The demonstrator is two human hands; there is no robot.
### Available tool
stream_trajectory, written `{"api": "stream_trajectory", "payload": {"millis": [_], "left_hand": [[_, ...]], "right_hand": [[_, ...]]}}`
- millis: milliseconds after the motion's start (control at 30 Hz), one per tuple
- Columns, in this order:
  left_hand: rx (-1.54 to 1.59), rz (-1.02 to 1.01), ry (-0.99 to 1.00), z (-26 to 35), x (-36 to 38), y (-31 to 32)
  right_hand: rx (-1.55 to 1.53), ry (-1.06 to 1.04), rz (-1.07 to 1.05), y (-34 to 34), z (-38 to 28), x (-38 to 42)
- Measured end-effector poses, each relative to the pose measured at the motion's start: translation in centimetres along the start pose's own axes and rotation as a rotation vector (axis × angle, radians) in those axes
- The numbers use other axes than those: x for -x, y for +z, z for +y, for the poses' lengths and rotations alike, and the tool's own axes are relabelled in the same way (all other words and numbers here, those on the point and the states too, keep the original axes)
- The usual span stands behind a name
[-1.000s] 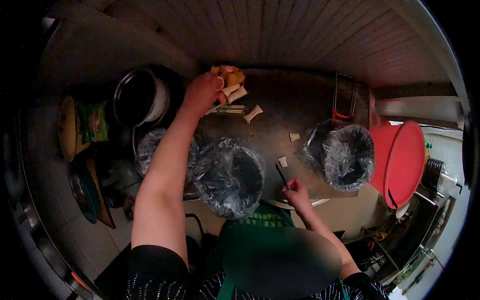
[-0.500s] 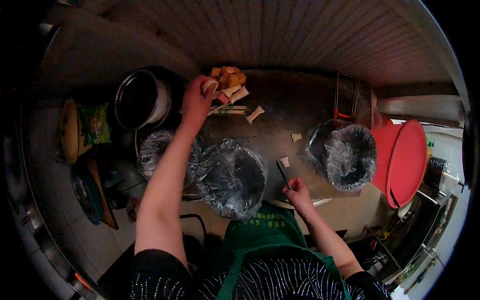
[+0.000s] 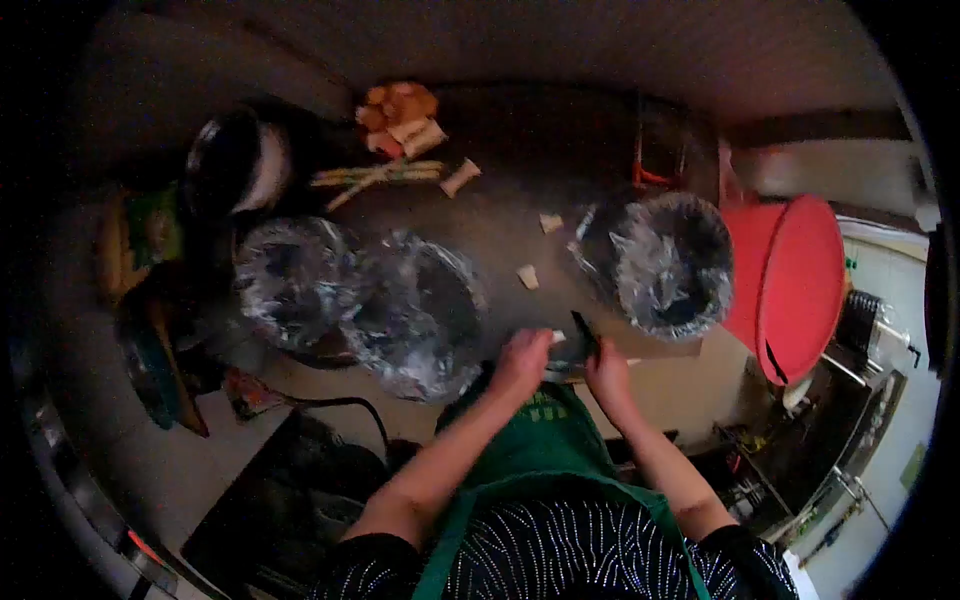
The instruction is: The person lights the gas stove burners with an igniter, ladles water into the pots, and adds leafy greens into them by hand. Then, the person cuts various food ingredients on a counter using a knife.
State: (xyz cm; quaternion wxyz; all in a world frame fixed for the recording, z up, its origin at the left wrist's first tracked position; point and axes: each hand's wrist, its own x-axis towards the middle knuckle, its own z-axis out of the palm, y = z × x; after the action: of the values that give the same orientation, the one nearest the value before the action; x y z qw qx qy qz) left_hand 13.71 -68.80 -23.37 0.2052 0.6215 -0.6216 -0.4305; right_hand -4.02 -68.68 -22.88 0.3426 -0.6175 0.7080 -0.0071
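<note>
Near the front edge of the table, my left hand (image 3: 526, 362) is closed on a small pale piece (image 3: 558, 337) that pokes out past the fingers. Close beside it, my right hand (image 3: 608, 378) grips a small dark-bladed knife (image 3: 583, 324), blade pointing up and away. Both hands are slightly blurred. Beyond them lie two short pale pieces, one nearer (image 3: 528, 276) and one farther off (image 3: 551, 223). A longer, pinched-waist pale piece (image 3: 461, 178) rests at the back left, beside a pile of orange-brown chunks (image 3: 398, 106) with more pale pieces in front.
Plastic-lined bowls stand at the left (image 3: 297, 275) and centre-left (image 3: 420, 310), with a plastic-lined container (image 3: 680, 265) on the right. Thin sticks (image 3: 385, 178) lie behind the bowls, near a dark pot (image 3: 235, 170). A large red basin (image 3: 800, 290) stands at far right.
My left hand has come back from the pile to the front edge, beside my right hand, with a pale piece in it. The knife stays in my right hand. The camera view has shifted.
</note>
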Motion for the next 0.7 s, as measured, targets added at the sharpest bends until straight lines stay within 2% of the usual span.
{"api": "stream_trajectory", "payload": {"millis": [33, 67, 100, 167, 200, 267, 300, 367, 400, 533, 600, 700], "left_hand": [[-0.061, -0.001, 0.021, -1.2, -0.3, 1.2], [0.004, 0.183, 0.243, -3.2, -0.9, 3.0], [0.017, 0.169, 0.236, -2.9, -1.3, 2.8], [-0.079, 0.277, 0.428, -2.1, -1.6, 2.2], [-0.071, 0.266, 0.421, -2.1, -1.7, 2.1], [0.199, 0.11, 0.351, -1.9, -1.5, 2.2], [0.203, 0.108, 0.349, -1.4, -1.3, 2.4], [-0.005, 0.313, 0.181, -0.7, -0.5, 2.8], [-0.109, 0.338, 0.233, -1.0, -0.1, 3.3], [0.001, 0.4, 0.099, -1.0, 0.1, 4.9], [0.024, 0.35, 0.043, -0.7, 0.0, 4.8], [0.211, 0.435, 0.075, -0.1, -0.2, 4.9]], "right_hand": [[0.014, 0.021, -0.011, -0.6, 0.1, 0.1], [0.11, -0.009, -0.095, -1.2, -0.2, 0.0], [0.202, -0.042, -0.179, -1.5, -0.3, -0.3], [0.197, -0.046, -0.227, -1.1, 0.3, -0.7], [0.186, -0.068, -0.263, -1.0, 0.4, -0.8], [0.141, -0.082, -0.275, -0.7, 0.7, -0.7], [0.095, -0.111, -0.276, -0.7, 0.5, -0.8], [0.082, -0.1, -0.291, -1.3, -0.4, -0.5], [0.068, -0.097, -0.3, -1.5, -0.7, -0.5], [0.116, -0.135, -0.304, -1.0, -0.2, -0.8], [0.146, -0.163, -0.302, -1.2, -0.3, -0.8], [0.177, -0.19, -0.265, -1.9, -0.7, -0.6]]}}
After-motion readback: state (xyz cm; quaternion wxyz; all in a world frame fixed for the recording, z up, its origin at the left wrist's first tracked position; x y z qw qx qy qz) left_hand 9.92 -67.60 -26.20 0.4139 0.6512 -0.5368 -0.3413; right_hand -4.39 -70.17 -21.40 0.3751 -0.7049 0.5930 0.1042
